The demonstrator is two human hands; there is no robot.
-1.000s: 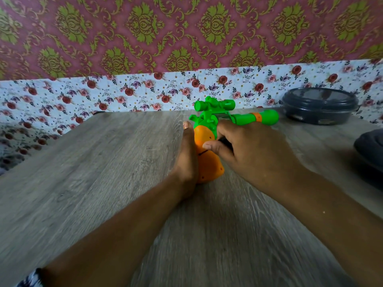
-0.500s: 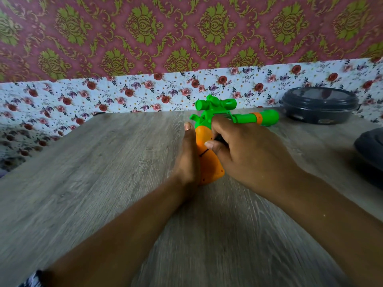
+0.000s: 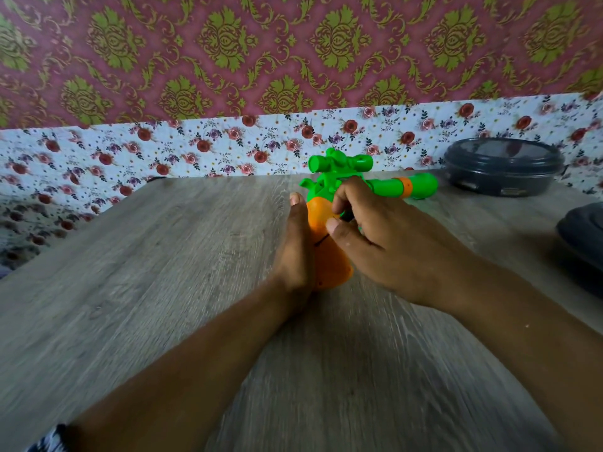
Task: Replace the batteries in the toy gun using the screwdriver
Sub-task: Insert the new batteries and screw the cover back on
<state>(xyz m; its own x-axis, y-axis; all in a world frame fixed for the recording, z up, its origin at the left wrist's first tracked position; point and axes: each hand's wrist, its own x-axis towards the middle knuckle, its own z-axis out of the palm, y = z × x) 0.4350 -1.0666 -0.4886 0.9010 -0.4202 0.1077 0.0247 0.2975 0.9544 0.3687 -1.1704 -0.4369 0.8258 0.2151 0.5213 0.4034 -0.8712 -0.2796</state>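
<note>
The toy gun (image 3: pixel 329 256) stands on its orange grip in the middle of the wooden table (image 3: pixel 146 288), with its green barrel (image 3: pixel 414 187) pointing right and a green scope on top. My left hand (image 3: pixel 293 252) holds the grip from the left, thumb lying straight up along it; its fingers are hidden behind the grip. My right hand (image 3: pixel 391 243) is curled against the right side of the grip. It pinches a small dark thing, the screwdriver (image 3: pixel 348 217), of which only a sliver shows between thumb and fingers. The tip is hidden.
A dark round lidded container (image 3: pixel 502 168) sits at the back right by the flowered wall. A dark rounded object (image 3: pixel 584 233) lies at the table's right edge. The table's left edge runs diagonally at the far left.
My right hand's fingers have shifted and curled higher on the grip, as in a twisting motion. The gun and my left hand stay almost where they were.
</note>
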